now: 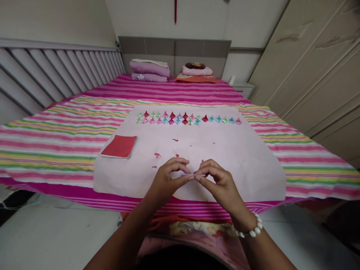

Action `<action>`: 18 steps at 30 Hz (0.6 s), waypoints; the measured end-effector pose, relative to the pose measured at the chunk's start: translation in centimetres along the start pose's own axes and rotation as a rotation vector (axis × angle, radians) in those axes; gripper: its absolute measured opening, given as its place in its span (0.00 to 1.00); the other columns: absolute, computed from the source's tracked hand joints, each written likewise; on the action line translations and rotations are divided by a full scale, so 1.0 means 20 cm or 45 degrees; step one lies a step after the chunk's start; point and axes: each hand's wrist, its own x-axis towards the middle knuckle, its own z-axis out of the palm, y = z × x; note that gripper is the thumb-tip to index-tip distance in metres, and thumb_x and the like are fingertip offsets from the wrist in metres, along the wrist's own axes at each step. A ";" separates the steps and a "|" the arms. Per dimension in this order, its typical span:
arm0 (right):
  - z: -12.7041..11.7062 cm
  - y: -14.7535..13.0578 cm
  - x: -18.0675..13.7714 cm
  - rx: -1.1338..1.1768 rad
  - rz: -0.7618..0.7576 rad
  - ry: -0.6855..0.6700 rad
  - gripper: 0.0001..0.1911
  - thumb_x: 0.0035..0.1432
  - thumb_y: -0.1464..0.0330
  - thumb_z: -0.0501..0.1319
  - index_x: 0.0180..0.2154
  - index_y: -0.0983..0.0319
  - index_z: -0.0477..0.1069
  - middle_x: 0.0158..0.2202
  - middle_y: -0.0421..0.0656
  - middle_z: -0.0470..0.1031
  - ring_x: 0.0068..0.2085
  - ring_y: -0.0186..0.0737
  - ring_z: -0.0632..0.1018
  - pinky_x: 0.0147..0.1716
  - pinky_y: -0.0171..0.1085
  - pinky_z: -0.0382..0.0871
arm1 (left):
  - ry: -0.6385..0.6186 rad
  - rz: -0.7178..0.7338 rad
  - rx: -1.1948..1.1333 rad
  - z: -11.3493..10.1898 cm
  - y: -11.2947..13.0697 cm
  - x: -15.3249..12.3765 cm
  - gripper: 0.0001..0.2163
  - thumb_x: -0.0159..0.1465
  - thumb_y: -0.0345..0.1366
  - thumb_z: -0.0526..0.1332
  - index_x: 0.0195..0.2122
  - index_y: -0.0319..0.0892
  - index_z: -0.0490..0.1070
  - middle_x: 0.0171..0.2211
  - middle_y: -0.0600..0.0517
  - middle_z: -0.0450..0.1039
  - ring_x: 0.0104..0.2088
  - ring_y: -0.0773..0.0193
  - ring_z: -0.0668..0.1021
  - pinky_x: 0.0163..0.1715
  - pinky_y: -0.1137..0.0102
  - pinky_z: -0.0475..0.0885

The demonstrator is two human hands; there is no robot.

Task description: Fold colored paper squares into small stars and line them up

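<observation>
My left hand [168, 176] and my right hand [218, 180] meet over the near part of a pale pink sheet [239, 165] spread on the bed. Both pinch the ends of a small, thin, pale purple paper strip [192, 175], held flat between the fingertips. A row of several small folded paper stars [188, 118] in red, pink, green and blue lies along the sheet's far edge. A stack of red paper squares [119, 146] rests at the sheet's left corner. My right wrist wears a white bead bracelet [251, 228].
The striped bedspread [56, 131] covers the bed. Tiny red paper scraps [157, 155] dot the sheet. Folded blankets and pillows [150, 70] sit at the headboard. A slatted rail [56, 71] runs on the left, wardrobe doors [315, 71] on the right, tiled floor [56, 232] below.
</observation>
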 end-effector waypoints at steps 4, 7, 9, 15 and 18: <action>0.00 0.01 0.00 0.179 0.137 -0.029 0.05 0.54 0.65 0.65 0.29 0.59 0.75 0.29 0.41 0.72 0.33 0.38 0.71 0.34 0.39 0.65 | -0.075 -0.329 -0.377 0.04 -0.01 -0.01 0.08 0.50 0.37 0.70 0.28 0.40 0.78 0.27 0.51 0.78 0.30 0.63 0.77 0.34 0.69 0.71; 0.02 0.03 -0.02 0.269 0.303 0.022 0.08 0.51 0.64 0.67 0.26 0.60 0.74 0.25 0.39 0.71 0.29 0.36 0.70 0.30 0.37 0.64 | 0.059 -0.379 -0.452 0.08 -0.02 -0.02 0.08 0.50 0.38 0.70 0.25 0.39 0.77 0.23 0.54 0.76 0.26 0.66 0.75 0.31 0.71 0.69; 0.04 0.04 -0.03 0.307 0.401 0.080 0.10 0.48 0.63 0.69 0.23 0.61 0.72 0.22 0.38 0.70 0.26 0.35 0.68 0.28 0.36 0.63 | 0.149 -0.379 -0.459 0.10 -0.03 -0.03 0.09 0.52 0.40 0.69 0.22 0.39 0.75 0.21 0.56 0.74 0.25 0.68 0.73 0.30 0.73 0.67; 0.08 0.06 -0.04 0.474 0.567 0.114 0.12 0.43 0.63 0.70 0.20 0.62 0.72 0.19 0.36 0.67 0.24 0.33 0.65 0.23 0.33 0.59 | 0.269 -0.360 -0.343 0.13 -0.03 -0.03 0.16 0.60 0.47 0.60 0.25 0.40 0.75 0.19 0.57 0.69 0.24 0.68 0.71 0.28 0.73 0.66; 0.08 0.08 -0.05 0.527 0.569 0.208 0.11 0.43 0.64 0.70 0.19 0.62 0.71 0.18 0.36 0.66 0.23 0.32 0.64 0.24 0.33 0.59 | 0.170 -0.395 -0.421 0.13 -0.04 -0.04 0.14 0.58 0.47 0.63 0.30 0.40 0.76 0.23 0.55 0.73 0.27 0.67 0.74 0.30 0.72 0.70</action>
